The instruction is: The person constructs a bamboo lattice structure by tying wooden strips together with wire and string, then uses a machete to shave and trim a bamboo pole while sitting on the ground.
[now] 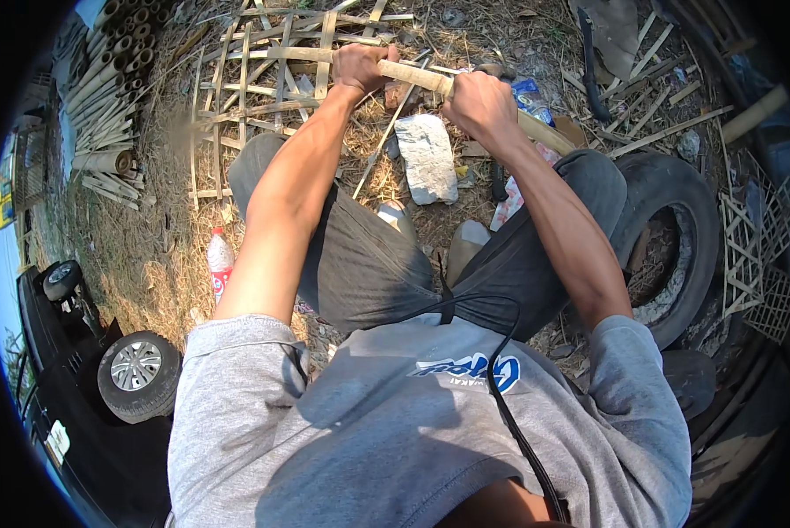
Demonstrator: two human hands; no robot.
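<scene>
A long pale bamboo strip (420,77) runs across in front of me, bowed slightly. My left hand (358,68) is closed around it near its left end. Farther right, my right hand (481,103) grips the same strip in a fist, and the strip continues past it toward my right knee. Something dark shows just beyond the right knuckles; I cannot make out what it is. Under the strip's left end lies an open lattice of woven bamboo slats (282,75) on the ground. Below the hands, between my feet, sits a rough white stone block (427,158).
A tyre (710,224) lies by my right knee, with lattice pieces (742,255) beyond it. A dark curved tool (591,70) and loose slats lie at the upper right. Bamboo poles (118,53) are stacked upper left. A bottle (220,255) stands left; a vehicle wheel (137,365) is lower left.
</scene>
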